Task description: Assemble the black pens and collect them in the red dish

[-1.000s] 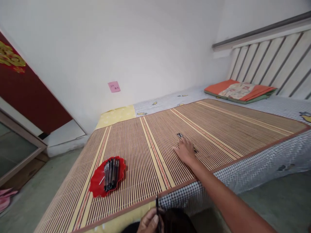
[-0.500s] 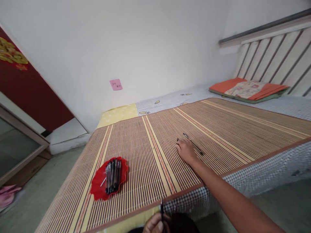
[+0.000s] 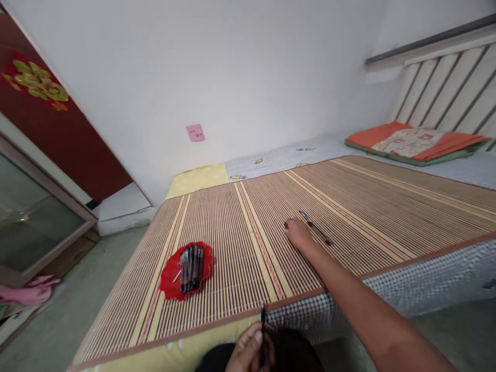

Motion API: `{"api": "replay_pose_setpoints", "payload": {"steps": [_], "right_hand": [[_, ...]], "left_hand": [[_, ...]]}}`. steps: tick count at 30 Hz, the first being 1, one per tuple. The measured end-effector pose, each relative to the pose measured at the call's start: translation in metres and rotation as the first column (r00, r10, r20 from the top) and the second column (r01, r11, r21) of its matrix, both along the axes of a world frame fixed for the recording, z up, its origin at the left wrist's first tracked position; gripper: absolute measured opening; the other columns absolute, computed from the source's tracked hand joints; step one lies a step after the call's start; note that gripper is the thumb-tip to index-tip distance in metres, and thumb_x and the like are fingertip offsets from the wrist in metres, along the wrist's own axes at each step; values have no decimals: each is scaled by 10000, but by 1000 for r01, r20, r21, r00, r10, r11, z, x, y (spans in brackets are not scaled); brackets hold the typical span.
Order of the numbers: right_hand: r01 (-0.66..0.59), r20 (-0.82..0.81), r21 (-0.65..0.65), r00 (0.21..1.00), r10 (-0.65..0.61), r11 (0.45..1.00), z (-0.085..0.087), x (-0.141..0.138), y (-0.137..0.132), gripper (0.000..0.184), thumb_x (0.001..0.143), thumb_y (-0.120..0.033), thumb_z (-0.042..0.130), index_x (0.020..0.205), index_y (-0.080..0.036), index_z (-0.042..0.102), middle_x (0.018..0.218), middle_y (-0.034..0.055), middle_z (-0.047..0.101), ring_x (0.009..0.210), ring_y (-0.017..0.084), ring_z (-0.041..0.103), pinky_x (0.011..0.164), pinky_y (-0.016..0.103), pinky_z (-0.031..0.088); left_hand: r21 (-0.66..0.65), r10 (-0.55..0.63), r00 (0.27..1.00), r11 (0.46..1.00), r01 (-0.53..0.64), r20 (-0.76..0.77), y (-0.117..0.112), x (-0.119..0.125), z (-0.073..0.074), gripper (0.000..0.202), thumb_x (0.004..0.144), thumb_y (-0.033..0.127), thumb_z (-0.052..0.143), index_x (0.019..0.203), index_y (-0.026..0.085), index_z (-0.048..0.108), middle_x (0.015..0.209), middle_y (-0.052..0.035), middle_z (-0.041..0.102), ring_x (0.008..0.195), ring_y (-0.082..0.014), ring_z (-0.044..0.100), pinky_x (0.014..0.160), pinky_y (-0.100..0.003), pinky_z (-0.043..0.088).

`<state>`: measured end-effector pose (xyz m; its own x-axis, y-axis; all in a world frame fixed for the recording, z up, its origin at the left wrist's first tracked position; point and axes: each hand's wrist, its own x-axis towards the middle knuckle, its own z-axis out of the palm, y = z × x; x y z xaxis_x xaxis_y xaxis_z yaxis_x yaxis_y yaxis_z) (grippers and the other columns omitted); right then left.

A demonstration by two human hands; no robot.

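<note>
Head: hands (image 3: 245,349) (image 3: 298,235) apart; left holds pen (image 3: 263,316)

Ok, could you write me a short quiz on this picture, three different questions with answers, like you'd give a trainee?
1. True or false: the loose pen lies on the mat, outside the red dish.
2. What is piled in the red dish? A) coins B) pens C) cups
3. Fill in the gap: the held pen at the mat's near edge is in the person's ____ hand.

Key:
1. True.
2. B, the pens.
3. Left; the left hand grips it.
</note>
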<state>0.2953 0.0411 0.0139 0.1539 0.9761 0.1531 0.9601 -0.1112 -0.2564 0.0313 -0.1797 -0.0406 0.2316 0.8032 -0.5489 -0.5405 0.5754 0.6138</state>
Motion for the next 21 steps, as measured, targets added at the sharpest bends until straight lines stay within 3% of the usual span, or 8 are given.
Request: {"api": "replay_pose_setpoints", "payload": {"steps": [4,8,12,15,17,19,21], "right_hand": [[-63,-12,3,998,63,998,-1,-26,-28,350,892,-13,404,1113,-72,668,1098,217,690,1042,272,638,862,329,395],[-108,-85,13,990,109,994,-4,-42,-68,352,839,24,402,1066,-53,661,1067,240,680,1036,296,632,873,352,392],[-161,-244,24,956,162,987,-12,-43,-110,266,795,-43,506,998,-110,663,1069,174,680,997,250,637,831,303,418],[-197,-381,41,903,198,980,-18,-45,-142,143,826,-180,547,923,-157,649,931,87,702,878,207,648,763,275,454],[-223,-577,80,784,228,971,-20,-50,-161,158,851,-280,541,905,-167,637,840,52,696,793,193,646,719,277,477],[-240,-803,131,543,245,962,-18,-59,-176,218,847,-362,550,907,-170,635,798,34,682,735,182,634,680,283,487],[-238,-923,171,300,240,956,-13,-68,-185,255,814,-406,596,900,-170,637,772,22,663,698,170,617,646,282,482]], "left_hand": [[22,-52,998,998,53,-41,-3,0,6,564,493,496,960,876,171,705,694,6,664,599,-103,607,566,-192,396],[89,-38,999,995,40,-32,-7,0,16,483,582,469,932,867,161,693,716,4,658,611,-97,598,558,-186,384],[131,-6,1000,991,4,13,-12,-5,16,463,580,413,944,866,156,687,753,-10,674,666,-112,627,567,-185,397],[141,-2,1000,990,-2,24,-14,-10,11,441,604,399,937,879,163,687,747,-4,675,671,-110,633,581,-183,413],[154,-10,1000,988,7,18,-14,-12,8,421,625,393,928,878,159,686,744,-4,674,658,-106,631,550,-175,397],[145,-11,1000,989,10,2,-14,-13,6,435,614,392,934,886,158,688,751,-4,679,659,-106,636,545,-172,399],[125,-2,1000,992,4,-18,-13,-13,6,476,580,397,950,906,165,692,756,1,685,670,-107,643,568,-173,419]]}}
